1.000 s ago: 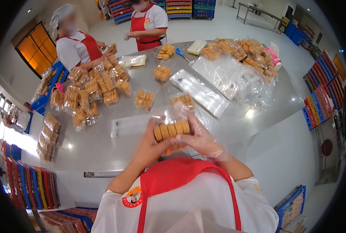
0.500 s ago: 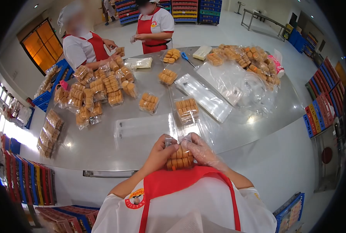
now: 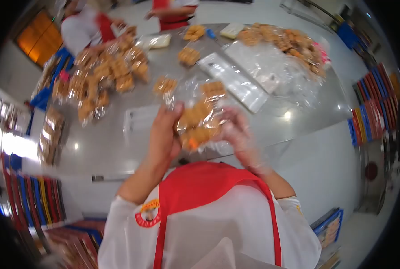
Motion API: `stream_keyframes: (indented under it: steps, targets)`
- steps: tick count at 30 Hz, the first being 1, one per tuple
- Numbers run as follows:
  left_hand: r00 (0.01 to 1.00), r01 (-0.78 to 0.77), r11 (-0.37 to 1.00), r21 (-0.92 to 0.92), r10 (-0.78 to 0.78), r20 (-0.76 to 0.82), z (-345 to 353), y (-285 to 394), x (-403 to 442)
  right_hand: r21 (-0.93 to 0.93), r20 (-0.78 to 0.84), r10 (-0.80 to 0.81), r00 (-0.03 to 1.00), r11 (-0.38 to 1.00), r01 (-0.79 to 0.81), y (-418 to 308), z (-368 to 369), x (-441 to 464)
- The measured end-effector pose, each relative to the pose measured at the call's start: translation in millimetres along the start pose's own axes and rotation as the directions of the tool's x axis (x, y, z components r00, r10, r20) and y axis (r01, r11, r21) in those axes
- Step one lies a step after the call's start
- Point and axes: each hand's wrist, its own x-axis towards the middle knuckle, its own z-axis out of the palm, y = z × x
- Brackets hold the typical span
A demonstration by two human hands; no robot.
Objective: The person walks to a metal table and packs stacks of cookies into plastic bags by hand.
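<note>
Desk: a shiny metal desk spans the view, with two co-workers in red aprons at its far side.
Left heap: bagged cookies lie piled on the left side.
Right heap: more bagged cookies crowd the far right.
Clear plastic: crumpled loose bags lie before the right heap; a flat stack of clear bags slants beside them.
Cookie packet: the cookie packet, in clear film with an orange mark near its bottom, is between both hands, over the desk's near edge.
Left hand: the left hand pinches the packet's left edge, thumb upward.
Right hand: the right hand, in a clear glove, has its fingers curled at the right edge; blur hides whether they pinch.
Single packets: one sits just beyond the held one, another to its left.
Scissors: blue-handled scissors lie at the far side.
</note>
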Motion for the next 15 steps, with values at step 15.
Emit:
stream_keyframes:
  steps: [15]
  targets:
    - [0.250,-0.881,-0.102,0.462,0.729,0.637,33,27,-16,0.299,0.044,-0.069,0.997,0.953,0.053,-70,34,9]
